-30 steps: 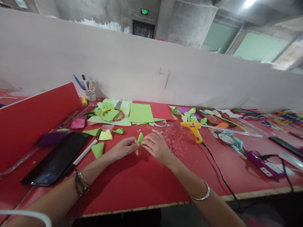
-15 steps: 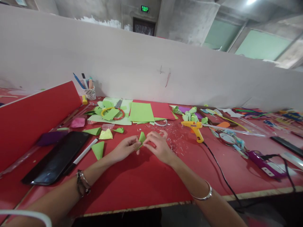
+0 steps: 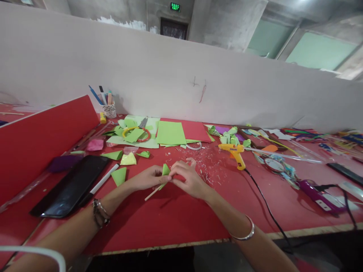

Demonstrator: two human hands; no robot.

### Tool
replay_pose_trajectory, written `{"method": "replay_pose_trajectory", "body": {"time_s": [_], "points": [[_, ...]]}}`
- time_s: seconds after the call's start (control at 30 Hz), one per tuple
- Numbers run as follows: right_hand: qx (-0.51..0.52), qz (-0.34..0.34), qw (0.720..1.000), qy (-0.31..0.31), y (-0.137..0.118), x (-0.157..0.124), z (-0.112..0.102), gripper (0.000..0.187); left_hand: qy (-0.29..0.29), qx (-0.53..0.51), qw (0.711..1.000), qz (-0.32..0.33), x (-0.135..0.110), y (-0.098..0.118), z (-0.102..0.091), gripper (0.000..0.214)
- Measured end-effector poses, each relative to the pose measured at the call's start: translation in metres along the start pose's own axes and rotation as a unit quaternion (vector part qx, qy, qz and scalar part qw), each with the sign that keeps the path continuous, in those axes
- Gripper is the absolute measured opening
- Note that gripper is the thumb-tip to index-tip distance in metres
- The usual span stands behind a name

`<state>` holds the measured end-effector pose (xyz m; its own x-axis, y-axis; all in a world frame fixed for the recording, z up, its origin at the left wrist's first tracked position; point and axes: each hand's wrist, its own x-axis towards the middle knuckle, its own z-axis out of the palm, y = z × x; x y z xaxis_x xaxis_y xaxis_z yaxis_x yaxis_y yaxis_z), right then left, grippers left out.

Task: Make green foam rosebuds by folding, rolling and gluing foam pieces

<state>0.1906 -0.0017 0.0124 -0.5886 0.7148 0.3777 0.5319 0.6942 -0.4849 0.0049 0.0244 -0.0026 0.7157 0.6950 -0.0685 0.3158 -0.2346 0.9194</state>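
A small folded piece of green paper point(image 3: 165, 170) is held between both hands over the red table point(image 3: 159, 226). My left hand point(image 3: 147, 178) is closed on it, thumb and fingers pinching from the left. From the right, my right hand point(image 3: 189, 180) grips the paper's edge with its fingertips. A thin pale stick point(image 3: 152, 194) juts out toward me from under the paper; its upper end is hidden. Left of my left hand lie a green paper cone point(image 3: 119, 176) and a yellow crumpled piece point(image 3: 128, 159).
Right of my hands lies a yellow glue gun point(image 3: 233, 152) with its cord running toward the front edge. A black tablet point(image 3: 70, 187) and a marker point(image 3: 104, 179) are on the left. Scissors point(image 3: 136, 135) and green paper sheets point(image 3: 171, 133) lie behind.
The held green paper has turned and come slightly nearer and to the left. The pale stick now shows below it. Both hands stay closed on the paper.
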Motion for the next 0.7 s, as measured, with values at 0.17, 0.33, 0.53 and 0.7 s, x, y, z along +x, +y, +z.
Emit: {"method": "replay_pose_trajectory", "body": {"time_s": [0.17, 0.33, 0.53, 0.7], "points": [[0.022, 0.018, 0.999, -0.021, 0.003, 0.000, -0.001, 0.010, -0.004, 0.104, 0.994, 0.024, -0.005, 0.007, -0.001, 0.027], [0.025, 0.025, 0.998, -0.046, 0.008, 0.000, 0.001, 0.011, -0.012, 0.194, 0.981, 0.021, -0.007, 0.011, -0.002, 0.022], [0.026, 0.040, 0.998, -0.051, 0.007, 0.000, 0.000, 0.008, -0.030, 0.060, 0.998, -0.012, -0.007, 0.008, -0.003, 0.024], [0.005, 0.002, 1.000, -0.021, 0.011, 0.001, -0.002, 0.013, -0.033, -0.087, 0.995, -0.026, -0.007, 0.008, -0.005, 0.024]]}}
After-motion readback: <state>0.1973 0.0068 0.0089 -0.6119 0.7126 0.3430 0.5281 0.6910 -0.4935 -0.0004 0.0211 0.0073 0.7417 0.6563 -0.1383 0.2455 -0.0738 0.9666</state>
